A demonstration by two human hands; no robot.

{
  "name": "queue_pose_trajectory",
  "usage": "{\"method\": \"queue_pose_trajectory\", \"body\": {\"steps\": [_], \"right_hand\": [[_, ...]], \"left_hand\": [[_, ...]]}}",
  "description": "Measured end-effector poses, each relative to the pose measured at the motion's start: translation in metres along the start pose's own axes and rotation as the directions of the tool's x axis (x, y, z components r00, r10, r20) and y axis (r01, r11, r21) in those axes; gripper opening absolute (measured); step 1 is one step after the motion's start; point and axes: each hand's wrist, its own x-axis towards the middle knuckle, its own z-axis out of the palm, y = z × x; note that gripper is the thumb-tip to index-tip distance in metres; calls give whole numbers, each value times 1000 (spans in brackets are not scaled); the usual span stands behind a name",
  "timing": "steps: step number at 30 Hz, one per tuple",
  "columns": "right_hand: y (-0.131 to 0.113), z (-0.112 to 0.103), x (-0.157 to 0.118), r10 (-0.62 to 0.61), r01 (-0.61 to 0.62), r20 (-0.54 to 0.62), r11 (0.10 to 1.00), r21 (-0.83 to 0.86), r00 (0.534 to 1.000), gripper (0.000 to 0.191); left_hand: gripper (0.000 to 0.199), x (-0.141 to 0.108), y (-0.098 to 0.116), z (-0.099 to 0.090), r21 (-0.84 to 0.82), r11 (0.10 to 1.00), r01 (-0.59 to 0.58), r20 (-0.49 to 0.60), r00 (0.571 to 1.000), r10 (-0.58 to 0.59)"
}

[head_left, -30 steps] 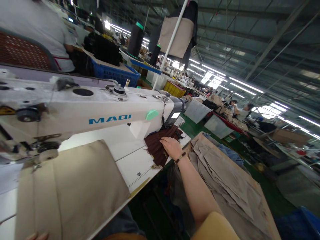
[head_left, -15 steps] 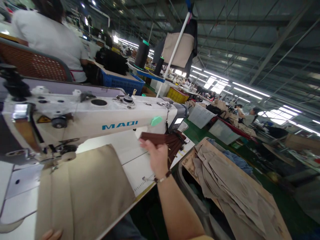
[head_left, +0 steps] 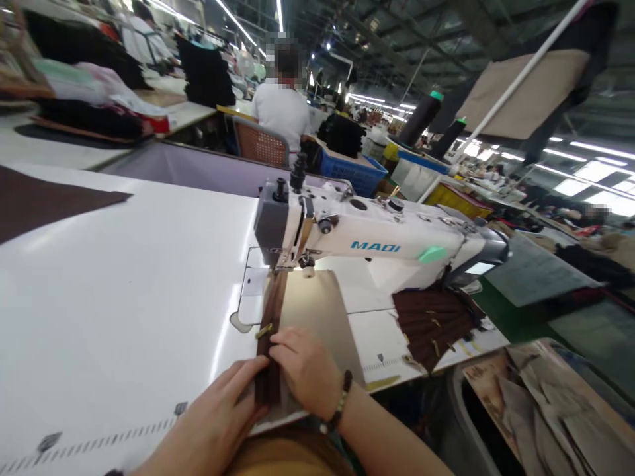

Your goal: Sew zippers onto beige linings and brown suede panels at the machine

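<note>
A brown zipper [head_left: 270, 380] with a brass pull lies lengthwise along the left edge of a beige fabric panel [head_left: 317, 307]. Its far end reaches the needle area of a white sewing machine [head_left: 377, 248]. My left hand [head_left: 223, 403] grips the near part of the zipper from the left, thumb hidden. My right hand [head_left: 310, 370] rests over the panel, fingers closed at the zipper just below the pull. The fingertips of both hands almost meet.
A fanned pile of brown zippers [head_left: 431, 320] lies under the machine's right end. Beige pieces [head_left: 560, 403] sit on a board at the lower right. Brown fabric [head_left: 44, 201] lies at the left of the white table [head_left: 149, 297]. A person in white [head_left: 282, 112] sits beyond.
My right hand has come from the zipper pile to the panel, and a zipper now lies along the panel's left edge. Both hands are at it. The view has swung left.
</note>
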Motion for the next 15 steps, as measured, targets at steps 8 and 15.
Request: {"method": "queue_pose_trajectory", "body": {"steps": [8,15], "right_hand": [[12,-20,29,166,-215,241,957,194,956,46],[32,-33,56,-15,-139,438,938,317,899,45]], "left_hand": [[24,8,21,-10,88,995,35,17,999,-37],[28,13,24,-14,136,991,4,36,999,-9]]}}
